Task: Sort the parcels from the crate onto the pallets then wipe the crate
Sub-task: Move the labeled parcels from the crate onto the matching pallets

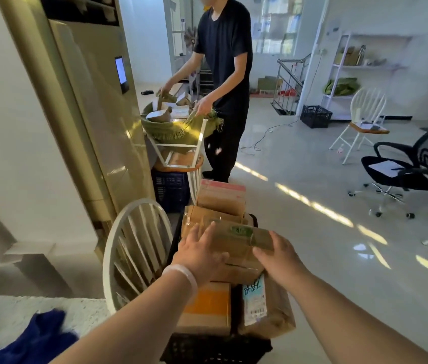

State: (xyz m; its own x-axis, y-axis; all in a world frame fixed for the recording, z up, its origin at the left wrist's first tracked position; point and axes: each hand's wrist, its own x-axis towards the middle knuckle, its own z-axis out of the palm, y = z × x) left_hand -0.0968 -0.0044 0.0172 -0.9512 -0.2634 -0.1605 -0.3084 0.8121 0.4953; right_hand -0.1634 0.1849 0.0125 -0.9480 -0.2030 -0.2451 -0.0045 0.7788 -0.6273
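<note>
Lower centre, the cardboard parcel [239, 241] is held crosswise over the crate [207, 348]: pressed by the flat left hand [199, 254], clasped opposite by the right hand [278, 258].

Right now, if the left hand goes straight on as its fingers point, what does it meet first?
Probably the taped brown parcel, right at the fingertips of the left hand; depth is unclear.

Bright daylight, glare on floor [312, 206], warped edges
</note>
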